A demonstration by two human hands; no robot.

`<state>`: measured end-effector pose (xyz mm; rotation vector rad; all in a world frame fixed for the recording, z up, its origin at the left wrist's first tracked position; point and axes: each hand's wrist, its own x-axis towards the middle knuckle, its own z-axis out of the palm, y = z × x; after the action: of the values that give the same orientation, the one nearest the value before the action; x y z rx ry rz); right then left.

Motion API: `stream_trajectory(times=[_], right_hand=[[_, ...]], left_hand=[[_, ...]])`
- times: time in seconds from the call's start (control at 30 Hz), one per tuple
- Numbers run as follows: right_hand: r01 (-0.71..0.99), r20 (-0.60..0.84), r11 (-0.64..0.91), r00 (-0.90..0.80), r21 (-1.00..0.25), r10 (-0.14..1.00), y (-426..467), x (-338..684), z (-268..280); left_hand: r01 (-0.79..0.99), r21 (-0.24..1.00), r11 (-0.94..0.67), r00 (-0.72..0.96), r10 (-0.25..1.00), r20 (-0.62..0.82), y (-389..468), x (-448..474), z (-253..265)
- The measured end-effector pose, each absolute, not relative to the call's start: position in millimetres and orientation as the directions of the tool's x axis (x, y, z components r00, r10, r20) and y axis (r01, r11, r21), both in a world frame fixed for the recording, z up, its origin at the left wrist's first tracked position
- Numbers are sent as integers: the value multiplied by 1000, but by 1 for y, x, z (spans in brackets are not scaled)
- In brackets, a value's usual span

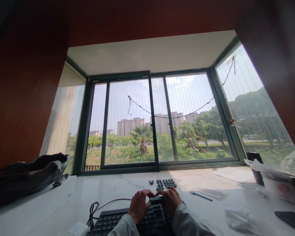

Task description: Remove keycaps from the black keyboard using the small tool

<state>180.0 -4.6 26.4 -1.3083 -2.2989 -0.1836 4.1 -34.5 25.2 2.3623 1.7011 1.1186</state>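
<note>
Daylight enters through the far window (153, 124), the sky (189, 88) pale and nearly washed out. The red-brown panels (22, 82) at left and right sink into gloom. Sunlight brightens the far right of the tabletop (194, 180); the near keyboard (113, 220) sits in shade. Wide-angle stretching slants the panels, and outer edges look soft.

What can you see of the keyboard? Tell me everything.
The keyboard is black, plastic by its look, with rows of dark keys. It appears to lie flat on the white table, its near edge outside the picture. Toward the right, some key spots look bare. The left hand and right hand cover parts of it, with fingers near its far edge; exact contact is unclear. A black cord bundled at its left runs behind the left hand, where any join is hidden.
</note>
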Motion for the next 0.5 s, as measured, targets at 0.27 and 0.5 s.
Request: stream_trajectory(times=[0.27,0.5], right_hand=[[828,478,546,-431,-127,765,-6,181,28],[841,486,526,-409,-128,772,-8,180,29]], left_hand=[[828,392,-401,148,830,538,-37,3,27],[837,372,-402,161,830,533,-35,3,26]])
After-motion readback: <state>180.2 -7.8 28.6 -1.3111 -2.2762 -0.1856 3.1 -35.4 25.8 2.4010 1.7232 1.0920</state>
